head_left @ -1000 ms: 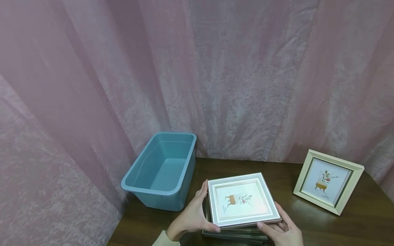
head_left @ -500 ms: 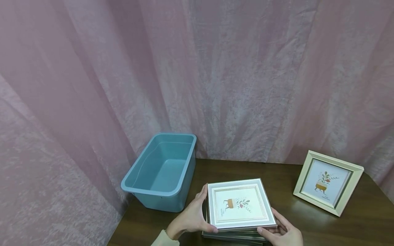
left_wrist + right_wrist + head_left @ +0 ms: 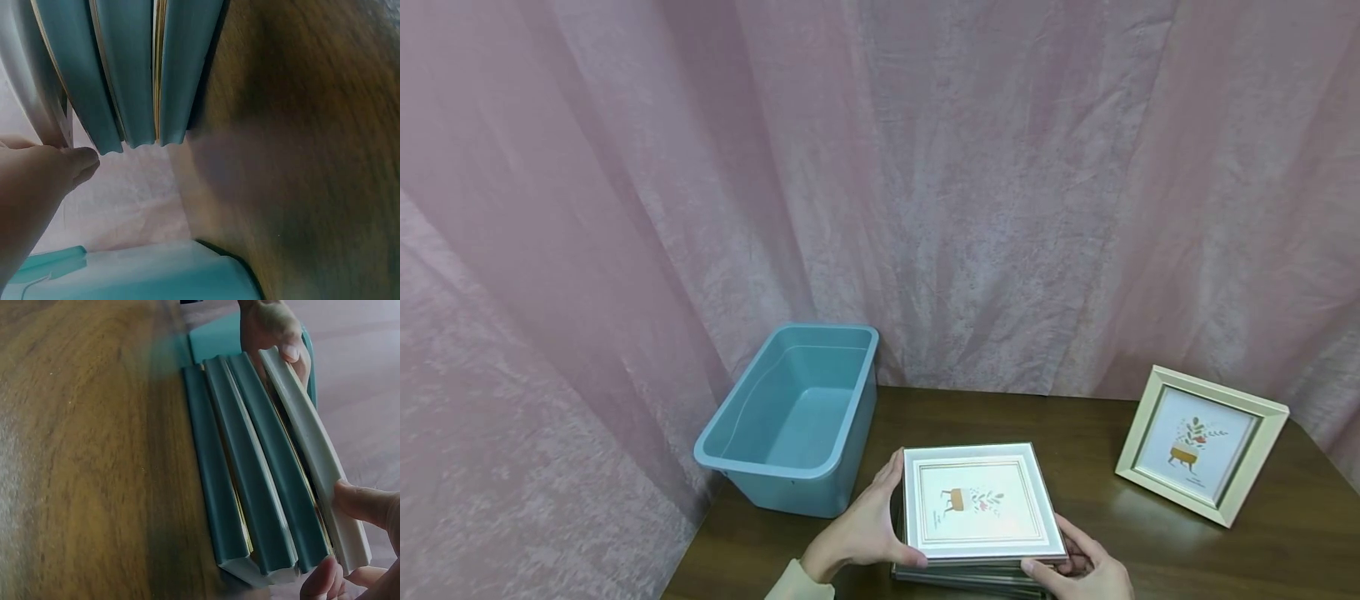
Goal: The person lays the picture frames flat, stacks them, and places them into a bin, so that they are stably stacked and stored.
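Observation:
A white picture frame (image 3: 977, 504) with a plant-pot print lies face up on top of a stack of dark green picture frames (image 3: 970, 577). At its left side my left hand (image 3: 868, 525) grips it, thumb on the near corner and fingers along the far left edge. My right hand (image 3: 1086, 567) holds the near right corner, its thumb on the front edge. Seen from the right wrist, the white frame (image 3: 312, 444) rests slightly askew over the three green frames (image 3: 250, 469), with a narrow gap beneath it. Some fingers are hidden behind the frames.
To the left stands a light blue plastic bin (image 3: 842, 442) with nothing visible inside. A cream picture frame (image 3: 1255, 462) with a similar print stands propped up at the right. Behind the brown wooden table (image 3: 1157, 550) hangs a pink curtain (image 3: 970, 192).
The white picture frame has come down onto the stack, towards me and a little left, turning to line up more squarely. Both hands have moved slightly with it.

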The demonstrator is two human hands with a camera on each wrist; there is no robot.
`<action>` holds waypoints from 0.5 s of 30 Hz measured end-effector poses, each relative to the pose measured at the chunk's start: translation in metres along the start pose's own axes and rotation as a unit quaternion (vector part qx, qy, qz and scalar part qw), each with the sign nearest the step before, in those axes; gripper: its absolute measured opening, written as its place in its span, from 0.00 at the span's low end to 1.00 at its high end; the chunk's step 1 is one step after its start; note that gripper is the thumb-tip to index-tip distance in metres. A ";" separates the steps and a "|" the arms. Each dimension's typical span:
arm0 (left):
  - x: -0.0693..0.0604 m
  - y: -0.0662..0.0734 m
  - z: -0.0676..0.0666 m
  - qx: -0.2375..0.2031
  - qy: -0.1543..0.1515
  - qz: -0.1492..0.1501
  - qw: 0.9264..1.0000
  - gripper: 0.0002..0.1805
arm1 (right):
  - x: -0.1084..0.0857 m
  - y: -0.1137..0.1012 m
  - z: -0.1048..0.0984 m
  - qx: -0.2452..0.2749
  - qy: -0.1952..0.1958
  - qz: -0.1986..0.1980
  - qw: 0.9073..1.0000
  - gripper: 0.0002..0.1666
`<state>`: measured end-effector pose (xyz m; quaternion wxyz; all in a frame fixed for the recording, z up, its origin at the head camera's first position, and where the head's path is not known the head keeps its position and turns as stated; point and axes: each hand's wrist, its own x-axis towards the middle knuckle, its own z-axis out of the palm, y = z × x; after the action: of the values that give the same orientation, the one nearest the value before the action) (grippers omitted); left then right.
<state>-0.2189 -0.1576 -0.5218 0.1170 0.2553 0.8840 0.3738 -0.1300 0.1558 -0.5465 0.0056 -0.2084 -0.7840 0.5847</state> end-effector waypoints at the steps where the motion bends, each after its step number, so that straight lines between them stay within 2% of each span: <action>1: 0.000 0.000 0.000 -0.002 -0.002 -0.003 1.000 0.83 | 0.001 0.001 0.000 -0.005 0.001 0.000 1.000 0.59; 15: 0.000 -0.004 0.001 -0.009 -0.011 -0.007 1.000 0.83 | 0.002 0.005 0.004 -0.066 0.032 -0.026 0.997 0.55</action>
<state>-0.2201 -0.1592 -0.5251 0.1312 0.2520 0.8812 0.3779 -0.1311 0.1539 -0.5532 0.0318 -0.2063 -0.8253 0.5247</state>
